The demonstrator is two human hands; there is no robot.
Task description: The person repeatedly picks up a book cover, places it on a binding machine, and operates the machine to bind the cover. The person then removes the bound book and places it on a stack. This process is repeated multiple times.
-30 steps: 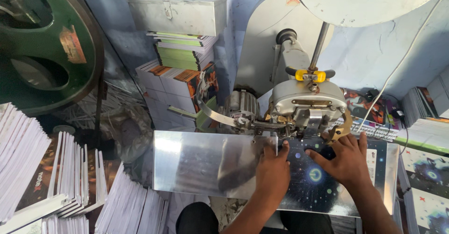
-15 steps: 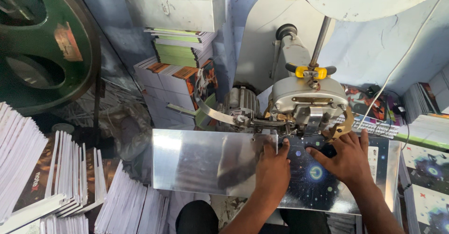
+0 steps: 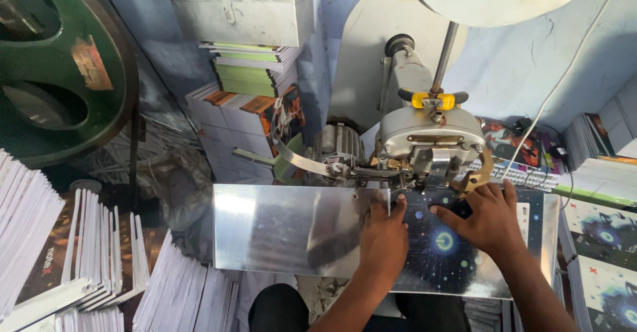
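A dark notebook cover with a starry pattern and a glowing ring lies on the shiny metal table of a stitching machine. My left hand presses flat on the notebook's left edge, fingers pointing at the machine's head. My right hand lies flat on the notebook's upper right part, fingertips just under the head. Both hands hold the notebook down against the table beneath the grey head with its yellow knob.
A big green flywheel fills the upper left. Stacks of notebooks stand at the lower left. More piles sit behind under a grey metal box. Starry covers lie at the right.
Both hands stay pressed on the notebook in almost the same place; the view has shifted only slightly.
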